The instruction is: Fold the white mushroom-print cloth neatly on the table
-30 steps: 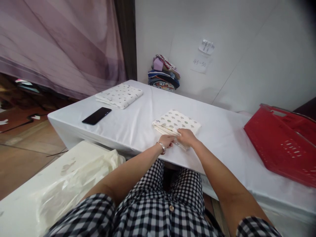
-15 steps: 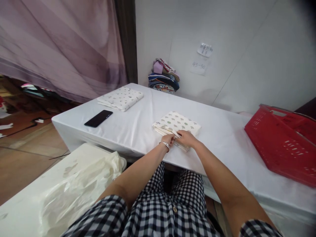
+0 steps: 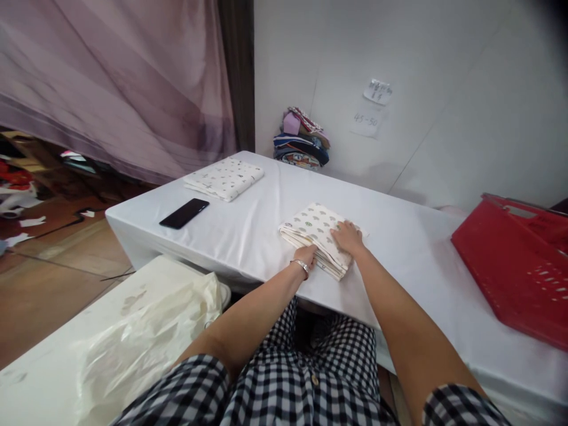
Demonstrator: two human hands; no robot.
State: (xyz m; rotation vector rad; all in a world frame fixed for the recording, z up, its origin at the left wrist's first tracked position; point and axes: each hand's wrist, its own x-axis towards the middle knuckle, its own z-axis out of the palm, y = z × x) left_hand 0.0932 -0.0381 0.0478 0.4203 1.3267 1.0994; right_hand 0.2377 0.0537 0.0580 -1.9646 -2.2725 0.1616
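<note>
A folded cream cloth (image 3: 310, 225) with small green and brown prints lies on the white-covered table (image 3: 248, 231) in front of me. My right hand (image 3: 348, 237) rests flat on its top, fingers spread toward the far right corner. My left hand (image 3: 307, 256), with a silver bracelet at the wrist, touches the cloth's near edge, fingers tucked against the folded layers. Neither hand lifts the cloth.
A second folded printed cloth (image 3: 225, 177) and a black phone (image 3: 184, 213) lie at the table's left. A pile of coloured fabrics (image 3: 302, 139) sits against the wall. A red plastic basket (image 3: 515, 260) stands at right. A white plastic bag (image 3: 146, 331) lies on a low surface at left.
My right hand has slid from the cloth's near edge up onto its top surface. My left hand stays at the near edge. The view has shifted slightly.
</note>
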